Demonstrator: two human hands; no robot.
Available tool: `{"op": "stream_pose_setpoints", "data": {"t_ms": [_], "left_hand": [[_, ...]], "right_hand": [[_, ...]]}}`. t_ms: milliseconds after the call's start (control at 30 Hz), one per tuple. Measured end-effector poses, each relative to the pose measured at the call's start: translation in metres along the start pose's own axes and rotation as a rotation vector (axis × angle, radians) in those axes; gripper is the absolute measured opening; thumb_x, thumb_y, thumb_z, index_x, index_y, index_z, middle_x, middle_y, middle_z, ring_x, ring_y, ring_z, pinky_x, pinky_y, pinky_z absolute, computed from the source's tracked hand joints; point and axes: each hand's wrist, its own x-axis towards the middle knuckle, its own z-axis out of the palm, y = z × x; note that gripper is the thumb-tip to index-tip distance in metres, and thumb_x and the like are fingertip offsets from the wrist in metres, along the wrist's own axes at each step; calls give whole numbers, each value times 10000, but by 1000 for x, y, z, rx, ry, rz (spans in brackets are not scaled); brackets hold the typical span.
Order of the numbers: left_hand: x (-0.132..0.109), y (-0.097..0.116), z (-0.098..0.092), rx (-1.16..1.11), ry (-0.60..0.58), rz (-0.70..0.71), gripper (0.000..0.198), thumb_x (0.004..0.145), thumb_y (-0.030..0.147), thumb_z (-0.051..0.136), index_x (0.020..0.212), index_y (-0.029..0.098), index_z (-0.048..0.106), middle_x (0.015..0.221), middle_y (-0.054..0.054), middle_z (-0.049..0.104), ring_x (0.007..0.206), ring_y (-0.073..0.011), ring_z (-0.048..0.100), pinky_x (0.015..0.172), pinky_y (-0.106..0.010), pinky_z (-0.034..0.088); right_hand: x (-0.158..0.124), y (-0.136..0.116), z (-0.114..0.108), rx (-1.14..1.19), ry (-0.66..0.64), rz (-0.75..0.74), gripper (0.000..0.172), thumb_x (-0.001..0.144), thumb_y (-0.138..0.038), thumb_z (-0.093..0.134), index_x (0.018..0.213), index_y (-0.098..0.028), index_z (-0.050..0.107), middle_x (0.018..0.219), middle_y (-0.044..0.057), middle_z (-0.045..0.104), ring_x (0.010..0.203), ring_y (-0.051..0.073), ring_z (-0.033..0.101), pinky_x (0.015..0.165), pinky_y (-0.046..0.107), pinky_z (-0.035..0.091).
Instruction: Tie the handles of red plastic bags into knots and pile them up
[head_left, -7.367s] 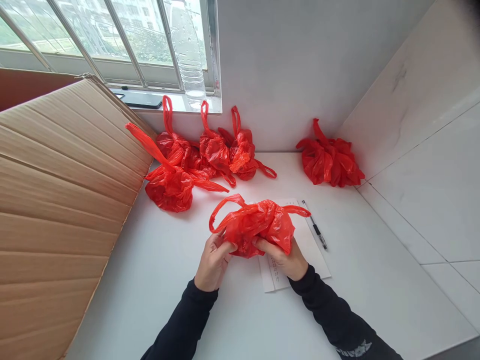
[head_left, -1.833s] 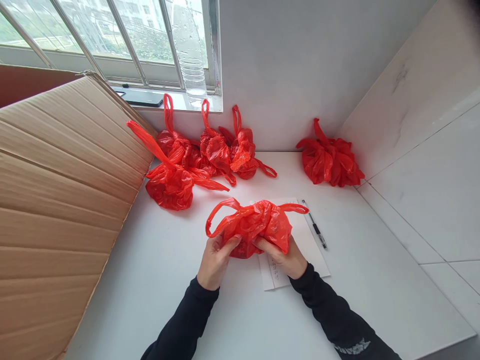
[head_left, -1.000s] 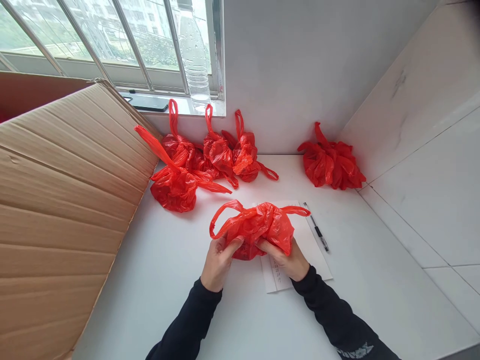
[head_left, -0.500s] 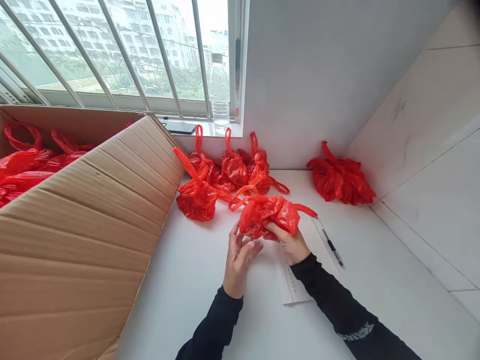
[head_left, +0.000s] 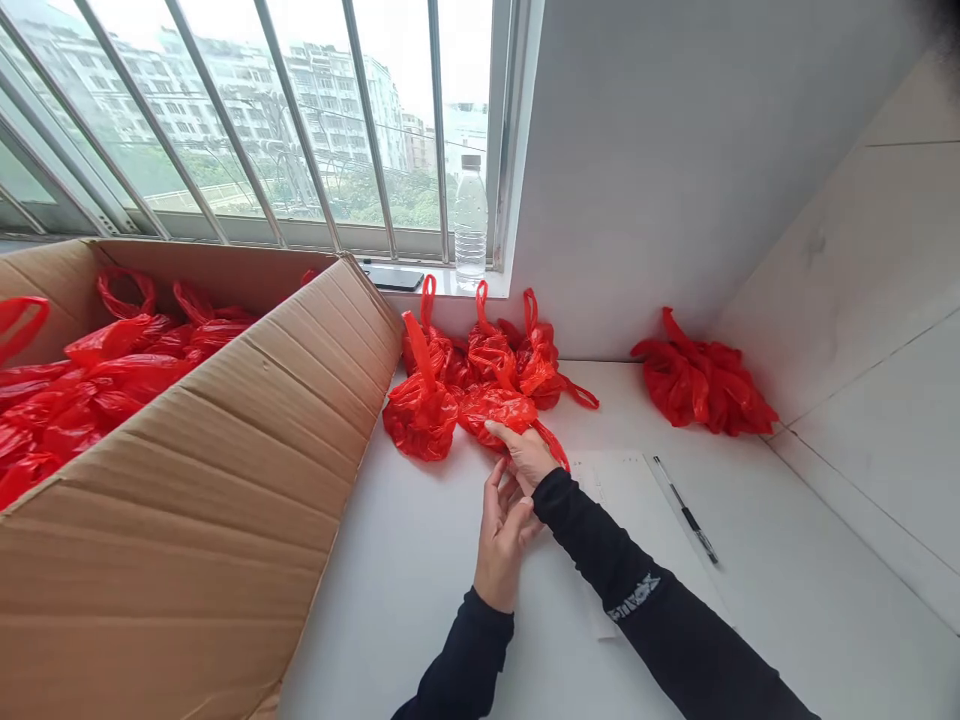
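My right hand point(head_left: 529, 455) grips a red plastic bag point(head_left: 496, 408), thumb on top, at the front of a cluster of red bags. Just below it, my left hand point(head_left: 506, 530) is held with its fingers apart, close to the right hand's underside, and I see nothing in it. To the left of the held bag sits another red bag point(head_left: 421, 415) with its handle loop standing up. Behind are several more knotted red bags point(head_left: 538, 360) against the wall. A sheet of paper point(head_left: 626, 500) lies partly under my right forearm.
A large cardboard box point(head_left: 247, 450) full of red bags takes up the left side. A black pen point(head_left: 690, 515) lies beside the paper. More red plastic bags point(head_left: 701, 385) are bunched in the right corner. A water bottle point(head_left: 471, 225) and a phone point(head_left: 391, 276) rest on the windowsill.
My right hand has carried the red bag left and back to the cluster. My left hand has stayed close below it. The view has shifted left and up.
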Motion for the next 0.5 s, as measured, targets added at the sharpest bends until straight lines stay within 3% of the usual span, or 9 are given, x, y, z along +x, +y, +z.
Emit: {"op": "stream_pose_setpoints", "data": {"t_ms": [167,300,500], "left_hand": [[-1,3,3,10,-6,-11,610,851,325,680,1406,297,429,1462,-144,491,1322,-330,515,976,-482,526],[-1,4,3,29,-23,-14,584,873,342,656,1405,320,416,1453,-124,493,1254,-291,573,955,-450,536],[-1,1,1,75,32,15,526,834,326,655,1306,308,426,1233,-90,600,1005,-238,680,849,-421,565]], "right_hand": [[5,-7,-4,64,16,92,304,678,-334,785,932,-195,695,1003,55,767,941,222,706,681,285,560],[17,-15,5,125,52,135,199,695,-279,726,866,-200,662,923,41,767,900,206,702,687,291,550],[2,-22,14,145,121,133,210,639,-217,747,792,-212,604,905,2,733,958,192,649,735,268,496]]}}
